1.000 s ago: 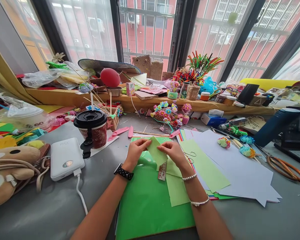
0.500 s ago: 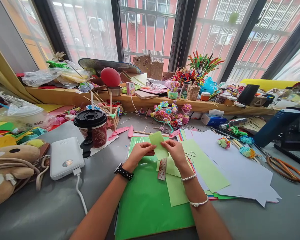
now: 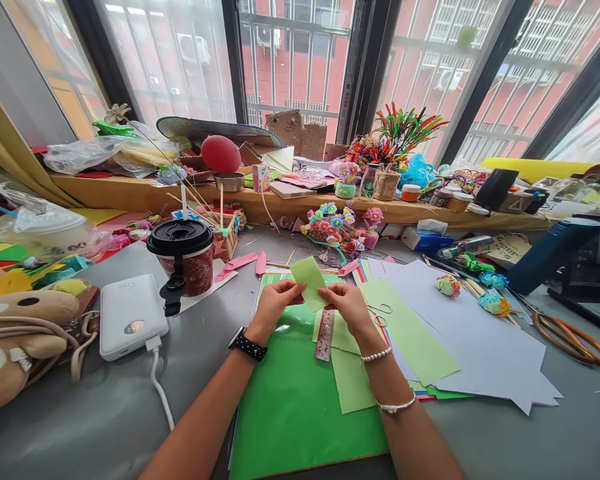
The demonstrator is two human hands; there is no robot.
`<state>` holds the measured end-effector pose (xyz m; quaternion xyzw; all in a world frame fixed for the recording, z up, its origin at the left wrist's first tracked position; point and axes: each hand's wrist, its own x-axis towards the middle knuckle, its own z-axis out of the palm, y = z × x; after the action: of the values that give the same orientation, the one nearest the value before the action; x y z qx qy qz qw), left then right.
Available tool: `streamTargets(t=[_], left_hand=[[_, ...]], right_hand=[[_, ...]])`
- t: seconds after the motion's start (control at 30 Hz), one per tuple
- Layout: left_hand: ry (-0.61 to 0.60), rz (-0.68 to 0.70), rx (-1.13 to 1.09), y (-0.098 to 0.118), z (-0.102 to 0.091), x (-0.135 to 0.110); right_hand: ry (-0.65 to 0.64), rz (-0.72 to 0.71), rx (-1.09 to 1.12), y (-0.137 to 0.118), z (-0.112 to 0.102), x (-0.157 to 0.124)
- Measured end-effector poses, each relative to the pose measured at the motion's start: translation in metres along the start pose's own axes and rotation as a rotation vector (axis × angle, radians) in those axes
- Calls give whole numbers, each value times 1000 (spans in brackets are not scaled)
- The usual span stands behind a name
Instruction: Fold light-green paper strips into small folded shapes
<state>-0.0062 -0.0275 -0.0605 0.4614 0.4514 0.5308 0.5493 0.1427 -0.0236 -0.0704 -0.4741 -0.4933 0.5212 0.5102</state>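
Observation:
Both hands hold one small light green paper piece [image 3: 309, 280] up above a bright green sheet [image 3: 300, 400] on the grey table. My left hand [image 3: 275, 303], with a black watch on the wrist, pinches the paper's left lower edge. My right hand [image 3: 349, 305], with bead bracelets on the wrist, pinches its right lower edge. A patterned ruler [image 3: 325, 335] lies just below the hands, on pale green paper pieces [image 3: 353, 377].
A lidded coffee cup [image 3: 183, 257] and a white power bank [image 3: 130, 317] with a cable sit to the left, beside a plush bear [image 3: 15, 340]. White sheets [image 3: 470, 333] spread to the right, with orange-handled scissors [image 3: 575, 337] beyond. A cluttered craft shelf [image 3: 300, 200] runs under the windows.
The paper piece has been turned and raised between the fingers; it now stands more upright and slightly to the left. The ruler lies uncovered below the hands.

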Motion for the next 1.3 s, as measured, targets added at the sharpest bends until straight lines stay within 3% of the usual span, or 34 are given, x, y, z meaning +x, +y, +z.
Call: streamTargets(t=[0.17, 0.4, 0.67, 0.8, 1.03, 1.3], left_hand=[[-131, -100, 30, 0, 1, -2], [-48, -47, 66, 2, 1, -2], [-137, -89, 64, 0, 0, -2], [-113, -105, 44, -1, -1, -1], [-8, -16, -87, -1, -4, 2], [-191, -88, 103, 2, 2, -4]], right_hand=[[-5, -7, 16, 1, 1, -1], [-40, 23, -15, 1, 1, -1], [-31, 63, -14, -1, 0, -2], [-47, 91, 1, -1, 0, -2], [-126, 107, 27, -2, -1, -5], [-35, -62, 22, -4, -2, -2]])
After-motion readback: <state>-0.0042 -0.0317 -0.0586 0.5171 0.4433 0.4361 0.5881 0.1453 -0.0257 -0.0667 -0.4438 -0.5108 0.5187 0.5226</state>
